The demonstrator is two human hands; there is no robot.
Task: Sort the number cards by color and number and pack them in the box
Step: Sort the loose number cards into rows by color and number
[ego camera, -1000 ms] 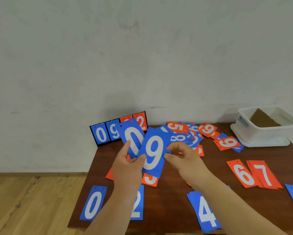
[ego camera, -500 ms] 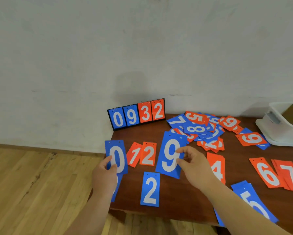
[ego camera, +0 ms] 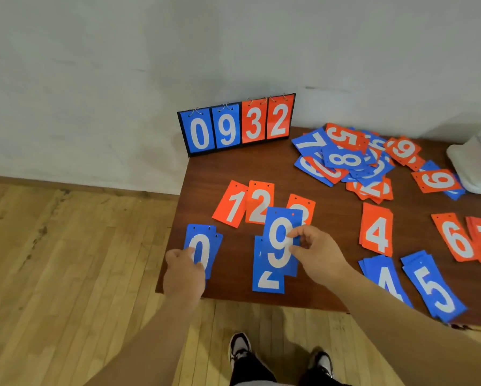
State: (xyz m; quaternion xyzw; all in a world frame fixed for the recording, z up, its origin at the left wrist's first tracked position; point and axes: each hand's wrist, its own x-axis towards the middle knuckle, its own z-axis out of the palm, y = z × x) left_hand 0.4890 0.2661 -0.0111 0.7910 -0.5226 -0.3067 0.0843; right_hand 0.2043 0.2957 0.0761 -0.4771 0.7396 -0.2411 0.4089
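Tabletop [ego camera: 331, 268]: brown, cards half sorted.
Left hand [ego camera: 182, 270]: grip pinching blue 0 [ego camera: 201, 246] on its pile.
Right hand [ego camera: 316, 253]: grip pinching blue 9 [ego camera: 281, 240], airborne over blue 2 [ego camera: 268, 281].
Tip: give 9 its own spot, edges squared.

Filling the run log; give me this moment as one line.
stage: sorting | left hand: laying blue 0 card on table | right hand: holding blue 9 card | box: no cards visible

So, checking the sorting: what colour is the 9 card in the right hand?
Blue with a white numeral, the 9 card in the right hand; head view.
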